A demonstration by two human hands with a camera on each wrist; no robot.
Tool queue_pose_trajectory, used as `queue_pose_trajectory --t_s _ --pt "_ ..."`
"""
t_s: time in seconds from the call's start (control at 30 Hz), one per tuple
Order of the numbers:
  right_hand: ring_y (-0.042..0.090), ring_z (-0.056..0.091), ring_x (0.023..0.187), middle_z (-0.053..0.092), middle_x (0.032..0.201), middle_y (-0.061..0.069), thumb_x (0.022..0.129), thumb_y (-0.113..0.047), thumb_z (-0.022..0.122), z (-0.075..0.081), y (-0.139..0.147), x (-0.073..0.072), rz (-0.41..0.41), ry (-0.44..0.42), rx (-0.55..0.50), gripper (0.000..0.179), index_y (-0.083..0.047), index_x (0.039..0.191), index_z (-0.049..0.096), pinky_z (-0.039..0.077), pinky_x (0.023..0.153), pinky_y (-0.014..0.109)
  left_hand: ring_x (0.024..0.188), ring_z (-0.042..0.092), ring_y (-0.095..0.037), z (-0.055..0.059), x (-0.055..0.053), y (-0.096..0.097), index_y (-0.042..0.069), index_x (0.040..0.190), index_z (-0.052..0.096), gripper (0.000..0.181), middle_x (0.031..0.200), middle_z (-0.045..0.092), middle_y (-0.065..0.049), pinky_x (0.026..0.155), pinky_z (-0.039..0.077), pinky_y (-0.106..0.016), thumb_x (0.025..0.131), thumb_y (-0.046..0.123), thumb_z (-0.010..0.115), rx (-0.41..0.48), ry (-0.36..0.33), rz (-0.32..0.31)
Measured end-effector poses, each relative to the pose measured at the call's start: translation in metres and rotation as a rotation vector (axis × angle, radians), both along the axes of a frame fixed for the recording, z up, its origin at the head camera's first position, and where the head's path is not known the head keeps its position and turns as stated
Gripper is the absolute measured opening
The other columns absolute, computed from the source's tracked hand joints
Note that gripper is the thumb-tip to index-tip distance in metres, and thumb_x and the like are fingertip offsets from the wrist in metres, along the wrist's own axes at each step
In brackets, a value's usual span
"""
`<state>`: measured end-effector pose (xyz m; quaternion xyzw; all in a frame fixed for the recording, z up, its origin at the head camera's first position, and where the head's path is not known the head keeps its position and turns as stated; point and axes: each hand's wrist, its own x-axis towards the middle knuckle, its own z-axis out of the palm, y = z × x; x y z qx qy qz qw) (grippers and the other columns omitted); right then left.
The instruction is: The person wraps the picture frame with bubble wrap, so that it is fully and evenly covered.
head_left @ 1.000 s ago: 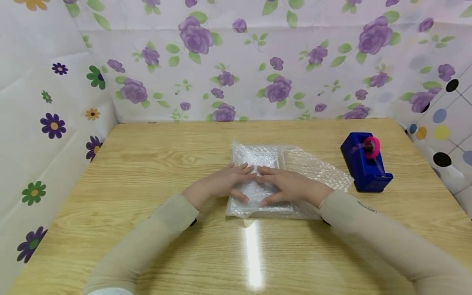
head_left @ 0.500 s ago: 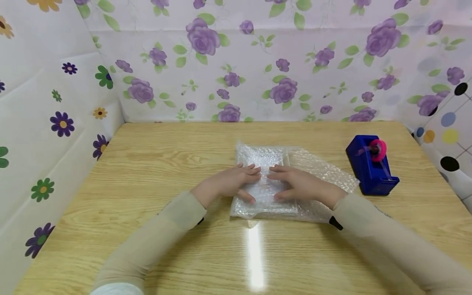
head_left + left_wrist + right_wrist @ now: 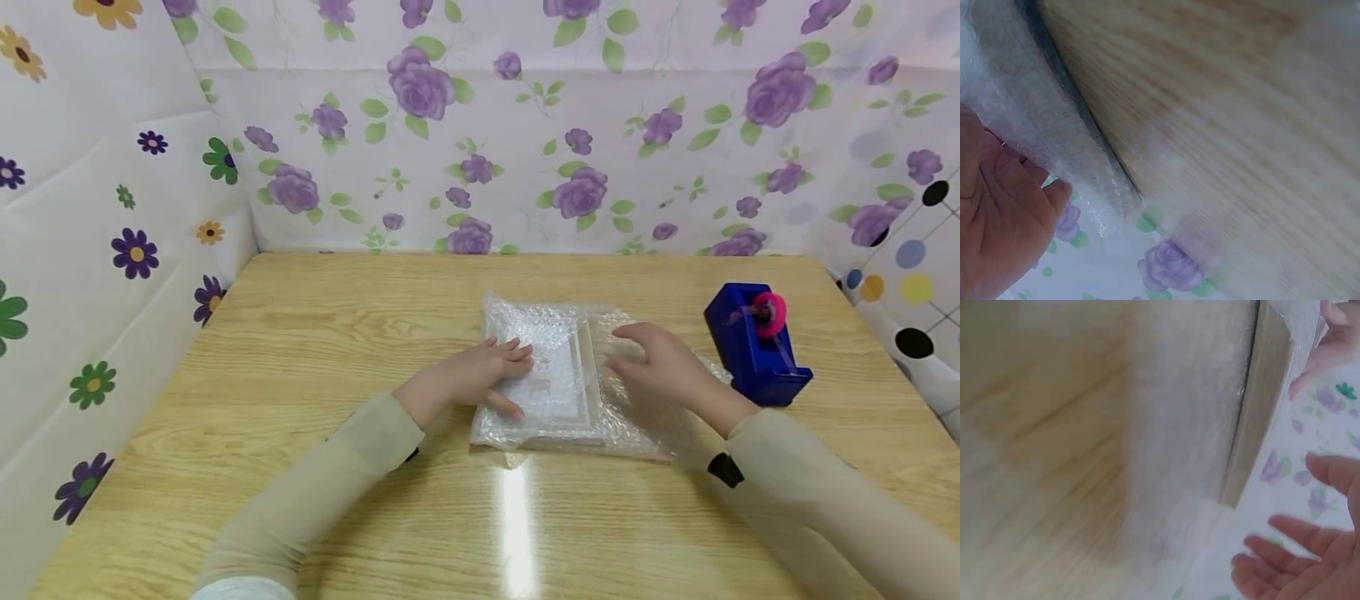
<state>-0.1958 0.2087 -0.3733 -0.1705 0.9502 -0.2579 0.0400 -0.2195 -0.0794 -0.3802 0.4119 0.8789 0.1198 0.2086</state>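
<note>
A flat picture frame (image 3: 588, 367) lies on the table, its left part covered by a fold of clear bubble wrap (image 3: 517, 321). More of the sheet stretches out to the right beneath it. My left hand (image 3: 480, 375) rests on the covered part with its fingers spread; in the left wrist view the palm sits beside the wrap (image 3: 1029, 81). My right hand (image 3: 663, 367) hovers over the flat right part of the sheet, fingers relaxed and holding nothing. The right wrist view shows the frame's pale wooden side (image 3: 1260, 412) apart from my right fingers.
A blue tape dispenser (image 3: 750, 358) with a pink-cored roll of tape (image 3: 770, 314) stands to the right, by the tip of the bubble wrap. Flower-patterned sheeting (image 3: 517, 167) walls the back and sides of the wooden table (image 3: 360, 317).
My right hand has lifted off the covered frame and moved right, over the loose wrap. My left hand stays on the covered part. The head view has shifted slightly.
</note>
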Motion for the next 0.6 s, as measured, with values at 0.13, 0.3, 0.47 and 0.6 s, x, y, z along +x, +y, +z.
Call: queue_pose_trajectory --t_s 0.13,0.3,0.47,0.6 --pt "0.049 0.039 0.126 0.044 0.137 0.032 0.093 -0.028 0.060 0.000 0.015 0.007 -0.086 -0.033 0.021 0.056 0.008 0.134 0.046 0.035 0.103 0.062 0.147 0.011 -0.026 0.001 0.002 -0.001 0.004 0.145 0.034 0.082 0.157 0.018 -0.010 0.121 0.002 -0.042 0.082 0.043 0.069 0.009 -0.002 0.006" --pt "0.050 0.039 0.126 0.044 0.136 0.034 0.094 -0.032 0.058 -0.001 0.031 0.017 -0.146 -0.058 0.041 0.059 0.009 0.135 0.044 0.034 0.102 0.063 0.147 0.011 -0.026 0.003 0.004 -0.002 0.004 0.145 0.035 0.083 0.157 0.019 -0.010 0.121 0.003 -0.043 0.081 0.043 0.069 0.022 -0.008 0.013" --pt "0.052 0.041 0.123 0.045 0.133 0.036 0.093 -0.035 0.057 0.001 0.045 0.025 -0.196 -0.072 0.086 0.064 0.013 0.133 0.043 0.035 0.100 0.064 0.147 0.011 -0.025 0.002 0.003 -0.001 0.004 0.145 0.035 0.082 0.157 0.019 -0.010 0.121 0.003 -0.042 0.081 0.043 0.069 0.029 -0.006 0.014" --pt "0.054 0.041 0.120 0.044 0.130 0.040 0.092 -0.040 0.056 0.000 0.054 0.029 -0.231 -0.115 0.131 0.072 0.016 0.134 0.039 0.037 0.098 0.065 0.147 0.011 -0.025 0.001 0.003 -0.001 0.004 0.145 0.035 0.082 0.157 0.019 -0.009 0.121 0.002 -0.042 0.081 0.043 0.070 0.024 -0.003 0.018"
